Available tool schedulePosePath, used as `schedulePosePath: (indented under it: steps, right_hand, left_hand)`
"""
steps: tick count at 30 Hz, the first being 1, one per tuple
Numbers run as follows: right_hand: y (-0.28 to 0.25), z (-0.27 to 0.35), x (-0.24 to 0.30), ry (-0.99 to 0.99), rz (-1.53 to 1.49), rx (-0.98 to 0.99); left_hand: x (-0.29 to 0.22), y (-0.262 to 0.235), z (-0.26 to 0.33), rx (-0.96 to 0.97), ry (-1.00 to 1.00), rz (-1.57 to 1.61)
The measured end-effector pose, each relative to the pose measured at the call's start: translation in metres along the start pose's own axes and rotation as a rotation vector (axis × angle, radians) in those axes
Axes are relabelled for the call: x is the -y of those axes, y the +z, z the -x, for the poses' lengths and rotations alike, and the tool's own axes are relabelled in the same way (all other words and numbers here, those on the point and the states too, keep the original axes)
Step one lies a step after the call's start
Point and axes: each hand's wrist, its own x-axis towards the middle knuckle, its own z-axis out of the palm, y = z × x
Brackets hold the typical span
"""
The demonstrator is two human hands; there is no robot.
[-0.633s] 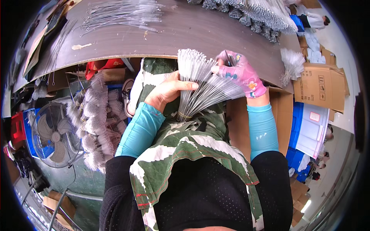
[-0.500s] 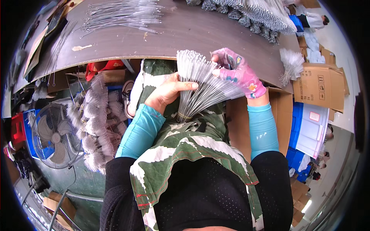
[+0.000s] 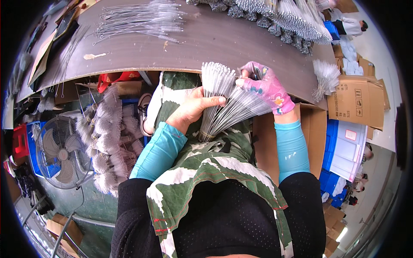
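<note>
Clamped in my bare left hand (image 3: 191,111) is a fanned bundle of thin wire-stemmed bristle brushes (image 3: 223,105), held over my green-and-white apron (image 3: 202,163) just below the edge of the curved brown tabletop (image 3: 206,47), thumb pressed across the stems. My right hand (image 3: 266,88), in a pink flowered glove, pinches a few brush heads at the fan's upper right. To do this well, I judge I should keep the left grip firm near the tied base so the stems stay fanned and separate cleanly.

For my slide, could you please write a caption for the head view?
Bare left hand grips a fanned bundle of thin wire brushes while the pink-gloved right hand picks at its tips beside a brown worktable.
</note>
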Motion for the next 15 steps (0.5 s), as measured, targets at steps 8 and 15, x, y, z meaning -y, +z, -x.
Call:
schedulePosePath:
  steps: [8, 15]
  right_hand:
    - [-0.002, 0.004, -0.001, -0.102, -0.145, 0.080]
    - [-0.008, 0.013, -0.001, -0.083, -0.192, 0.074]
  left_hand:
    - [0.005, -0.007, 0.000, -0.015, -0.001, 0.052]
    - [0.001, -0.014, 0.000, -0.033, 0.039, 0.101]
